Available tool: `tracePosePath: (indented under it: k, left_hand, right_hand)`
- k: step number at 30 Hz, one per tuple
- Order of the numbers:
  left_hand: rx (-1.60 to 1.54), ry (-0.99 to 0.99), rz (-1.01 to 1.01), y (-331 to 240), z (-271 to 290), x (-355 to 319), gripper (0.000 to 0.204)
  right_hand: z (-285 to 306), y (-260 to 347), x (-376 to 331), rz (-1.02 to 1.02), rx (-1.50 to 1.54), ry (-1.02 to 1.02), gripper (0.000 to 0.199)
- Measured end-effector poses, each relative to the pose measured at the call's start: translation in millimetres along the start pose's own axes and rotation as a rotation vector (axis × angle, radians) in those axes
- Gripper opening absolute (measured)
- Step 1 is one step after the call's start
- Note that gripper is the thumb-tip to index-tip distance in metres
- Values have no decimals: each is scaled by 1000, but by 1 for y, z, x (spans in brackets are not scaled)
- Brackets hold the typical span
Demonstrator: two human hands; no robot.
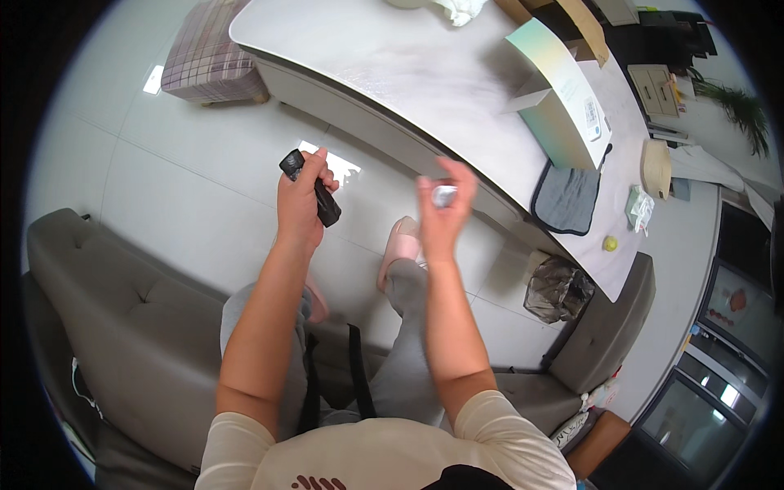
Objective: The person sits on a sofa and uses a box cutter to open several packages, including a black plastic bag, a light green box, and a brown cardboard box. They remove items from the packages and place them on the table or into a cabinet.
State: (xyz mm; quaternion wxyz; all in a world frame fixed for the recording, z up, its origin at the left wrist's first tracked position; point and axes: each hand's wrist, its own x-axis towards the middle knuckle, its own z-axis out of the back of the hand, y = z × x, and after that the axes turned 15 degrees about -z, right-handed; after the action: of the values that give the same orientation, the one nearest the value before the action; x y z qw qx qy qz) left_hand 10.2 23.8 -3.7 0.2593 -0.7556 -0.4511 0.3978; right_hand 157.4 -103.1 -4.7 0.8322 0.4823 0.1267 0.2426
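Note:
My left hand is raised over the floor and grips a slim black remote-like device, which sticks out above and below the fist. My right hand is lifted beside it, blurred, with a small whitish-silver object pinched between fingers and thumb. I sit on a grey sofa, legs in grey trousers, a pink slipper on one foot. A long white table stands just beyond my hands.
On the table lie a teal-and-white box, a dark grey cloth, a tan cap-like object, a crumpled packet and a small yellow ball. A black-bagged bin stands beneath. A checked stool sits at the far left.

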Motion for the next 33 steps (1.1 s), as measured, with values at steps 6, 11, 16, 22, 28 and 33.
tracePosePath:
  k: [6, 11, 16, 22, 28, 33]
  left_hand:
    - [95, 49, -34, 25, -27, -10, 27]
    - [290, 242, -99, 41, -72, -38, 24]
    - [439, 422, -299, 30, -171, -9, 31]
    - [349, 576, 110, 31, -249, 38, 36]
    - [-71, 377, 395, 12, -201, -1, 25]
    - [-330, 459, 589, -25, -111, -93, 20]
  right_hand:
    - [129, 2, 86, -389, 495, -552, 34]
    - [197, -17, 183, -527, 228, -348, 64]
    - [196, -15, 191, -692, 391, -63, 67]
    - [192, -3, 158, -567, 479, -5, 59]
    - [214, 44, 77, -309, 494, 115, 59]
    - [245, 83, -41, -96, 429, 71, 80]
